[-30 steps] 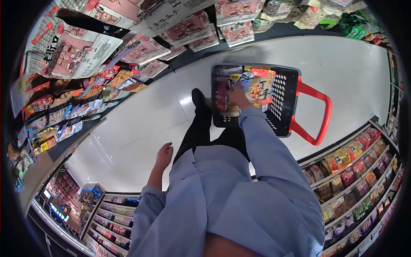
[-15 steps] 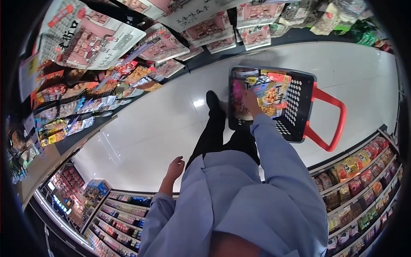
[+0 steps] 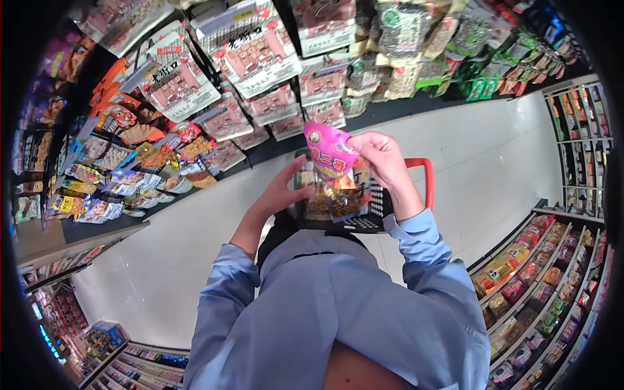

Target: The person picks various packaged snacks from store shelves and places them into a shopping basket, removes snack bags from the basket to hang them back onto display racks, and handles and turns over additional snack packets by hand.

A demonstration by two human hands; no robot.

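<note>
A: holding what?
B: pink snack bag (image 3: pixel 330 155), pinched at its 3 o'clock edge by right hand (image 3: pixel 385 158); left hand (image 3: pixel 290 185) open, touching at 7, right above the basket (image 3: pixel 380 214)

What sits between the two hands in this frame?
In the head view, a pink snack packet is held up between the left hand and right hand; the right hand pinches its top edge. Below it shows the shopping basket.

Glossy pink plastic packet (image 3: pixel 330 153), perforated plastic basket (image 3: pixel 370 221), shiny floor (image 3: pixel 195 227)
</note>
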